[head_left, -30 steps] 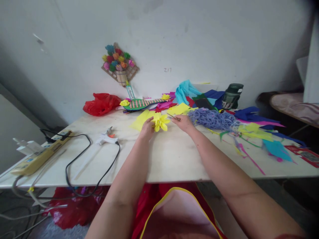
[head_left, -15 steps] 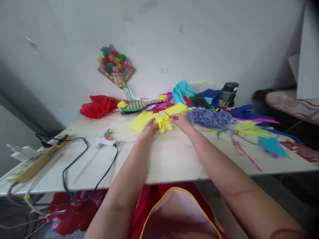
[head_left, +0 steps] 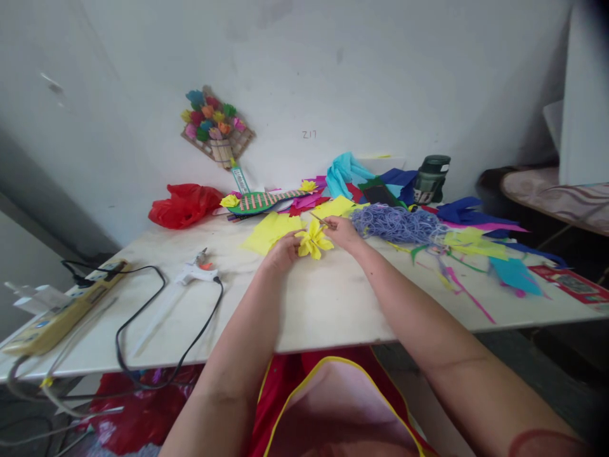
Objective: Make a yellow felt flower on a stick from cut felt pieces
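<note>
My left hand (head_left: 281,252) is closed on a yellow paper flower (head_left: 313,239) and holds it just above the white table (head_left: 323,298). My right hand (head_left: 342,231) grips a thin metal tool, apparently small scissors (head_left: 318,219), whose tip points at the top of the flower. A yellow paper sheet (head_left: 269,230) lies just behind my left hand.
A glue gun (head_left: 194,272) with a black cord, and a power strip (head_left: 52,314), lie at the left. A purple yarn heap (head_left: 394,223), coloured paper scraps (head_left: 480,244), a green jar (head_left: 431,179) and a red bag (head_left: 183,204) line the back. A flower craft (head_left: 215,127) hangs on the wall.
The right hand has brought the metal tool closer to the flower, from beside it to its top. The left hand keeps hold of the flower. The camera has shifted slightly.
</note>
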The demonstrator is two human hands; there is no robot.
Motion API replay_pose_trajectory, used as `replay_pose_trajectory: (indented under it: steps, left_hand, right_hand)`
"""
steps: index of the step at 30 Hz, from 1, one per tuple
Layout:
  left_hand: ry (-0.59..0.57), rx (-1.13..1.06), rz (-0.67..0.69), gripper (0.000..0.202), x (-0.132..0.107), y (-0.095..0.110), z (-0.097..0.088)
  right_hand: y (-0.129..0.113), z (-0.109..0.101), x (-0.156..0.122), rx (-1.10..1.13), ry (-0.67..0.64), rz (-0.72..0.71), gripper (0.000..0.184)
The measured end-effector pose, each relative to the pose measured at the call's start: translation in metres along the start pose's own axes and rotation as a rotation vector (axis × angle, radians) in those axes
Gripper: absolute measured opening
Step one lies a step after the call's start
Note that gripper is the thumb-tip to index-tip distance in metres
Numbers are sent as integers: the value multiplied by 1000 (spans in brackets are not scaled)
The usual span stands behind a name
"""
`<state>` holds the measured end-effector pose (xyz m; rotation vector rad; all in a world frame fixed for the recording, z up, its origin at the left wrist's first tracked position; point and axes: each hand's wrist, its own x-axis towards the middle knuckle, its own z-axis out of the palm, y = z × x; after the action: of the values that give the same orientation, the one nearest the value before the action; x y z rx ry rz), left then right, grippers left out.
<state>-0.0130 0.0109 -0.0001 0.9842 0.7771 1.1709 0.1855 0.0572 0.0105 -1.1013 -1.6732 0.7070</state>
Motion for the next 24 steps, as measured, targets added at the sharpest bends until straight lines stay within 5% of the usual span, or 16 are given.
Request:
replay_pose_trajectory:
  steps: [9,24]
  left_hand:
    - [166,116,1,25,-4,2,6]
    - [220,194,43,25,-2,0,5]
  right_hand:
    - [-6,0,-8,26,-172,-61,33]
    - [-5,2,-8,-28,-159,-69,35]
